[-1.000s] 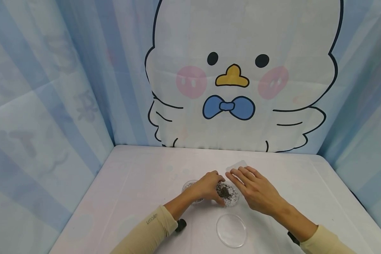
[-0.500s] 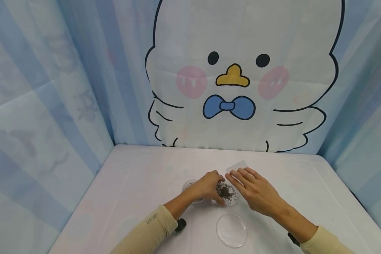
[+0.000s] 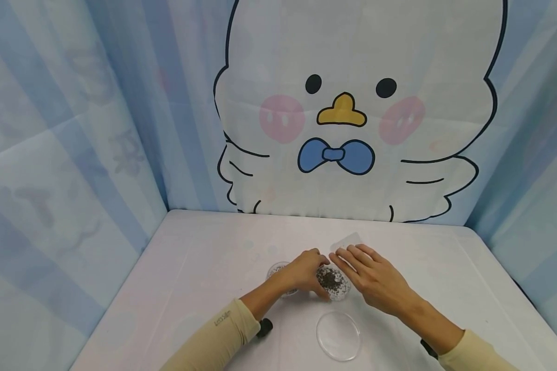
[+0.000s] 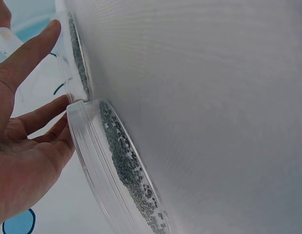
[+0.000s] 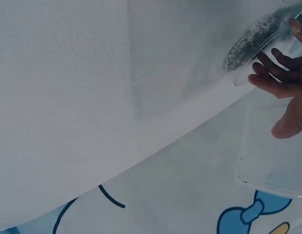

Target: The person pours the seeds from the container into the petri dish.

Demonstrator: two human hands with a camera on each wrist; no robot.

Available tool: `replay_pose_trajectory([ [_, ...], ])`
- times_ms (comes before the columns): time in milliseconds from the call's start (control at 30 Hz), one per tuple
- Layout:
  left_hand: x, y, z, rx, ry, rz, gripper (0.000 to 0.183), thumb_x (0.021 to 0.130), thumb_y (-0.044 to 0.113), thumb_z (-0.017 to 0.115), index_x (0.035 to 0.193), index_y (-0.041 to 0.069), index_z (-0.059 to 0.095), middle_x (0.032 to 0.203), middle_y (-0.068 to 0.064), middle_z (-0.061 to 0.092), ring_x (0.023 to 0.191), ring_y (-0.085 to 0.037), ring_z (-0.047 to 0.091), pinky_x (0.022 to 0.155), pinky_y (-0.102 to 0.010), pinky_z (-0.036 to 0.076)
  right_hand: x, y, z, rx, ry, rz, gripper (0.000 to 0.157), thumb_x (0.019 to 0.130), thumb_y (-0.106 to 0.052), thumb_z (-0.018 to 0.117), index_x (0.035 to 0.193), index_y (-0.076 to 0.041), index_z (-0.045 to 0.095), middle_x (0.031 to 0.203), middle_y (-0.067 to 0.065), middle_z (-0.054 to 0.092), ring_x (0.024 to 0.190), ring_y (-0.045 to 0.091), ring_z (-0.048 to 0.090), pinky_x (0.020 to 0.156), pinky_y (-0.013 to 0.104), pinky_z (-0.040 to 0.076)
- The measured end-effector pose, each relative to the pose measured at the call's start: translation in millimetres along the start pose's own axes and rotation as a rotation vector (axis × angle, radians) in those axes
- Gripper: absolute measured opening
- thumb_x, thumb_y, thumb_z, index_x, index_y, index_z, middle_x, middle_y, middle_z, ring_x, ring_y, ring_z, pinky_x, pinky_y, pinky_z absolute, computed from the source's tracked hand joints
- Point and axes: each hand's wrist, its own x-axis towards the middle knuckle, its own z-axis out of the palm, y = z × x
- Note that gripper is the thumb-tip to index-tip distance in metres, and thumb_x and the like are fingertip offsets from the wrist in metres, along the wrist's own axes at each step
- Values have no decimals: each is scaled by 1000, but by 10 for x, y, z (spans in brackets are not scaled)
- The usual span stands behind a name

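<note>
My left hand [image 3: 301, 273] holds a clear petri dish [image 3: 333, 283] by its left side, thumb in front and fingers behind. Small dark grains lie in the dish, thickest at its middle. My right hand [image 3: 376, 281] hovers at the dish's right rim, fingers nearly straight and close together. In the right wrist view its thumb stands apart from the fingers, near a clear, square-cornered plastic piece [image 5: 268, 161] with a few dark specks. A second petri dish [image 4: 126, 170] with dark grains stands beside the first, partly hidden under my left wrist in the head view.
A clear round lid [image 3: 339, 336] lies on the pale table [image 3: 204, 257] in front of the dishes. Behind the table hangs a curtain [image 3: 343, 190] with a cartoon bird; striped curtains close both sides.
</note>
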Motion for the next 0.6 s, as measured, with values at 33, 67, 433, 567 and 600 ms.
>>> replay_pose_trajectory([
  [33,-2,2,-4,1,-1,-2,81,67,35,101,133,4,68,117,-6,64,102,-14,60,94,-27,55,6,1,-5,13,1,9,91,60,-10,95,144,-5,59,135,12,66,120,31,64,108,47,49],
  [67,-2,3,-8,4,-2,-3,81,67,35,101,134,4,67,117,-7,64,102,-14,60,95,-27,55,7,2,-2,27,-2,22,90,61,-9,94,144,-5,59,135,12,67,119,32,64,108,48,49],
  [433,7,0,3,-21,-19,-29,81,68,33,101,136,5,66,118,-6,62,104,-13,59,99,-26,53,-97,204,156,361,33,416,94,55,3,92,142,-5,57,135,17,60,125,38,53,102,60,45],
  [567,5,5,7,-24,-15,-24,82,67,32,101,135,5,66,118,-7,62,103,-13,59,99,-26,53,-138,305,258,539,73,575,95,55,7,94,142,-3,56,135,19,57,124,38,50,98,62,46],
  [600,6,4,9,-19,-13,-23,82,67,32,101,136,5,66,118,-7,62,103,-13,59,99,-26,53,-139,327,285,582,75,610,95,56,7,94,142,-2,55,136,19,56,125,40,50,99,64,46],
])
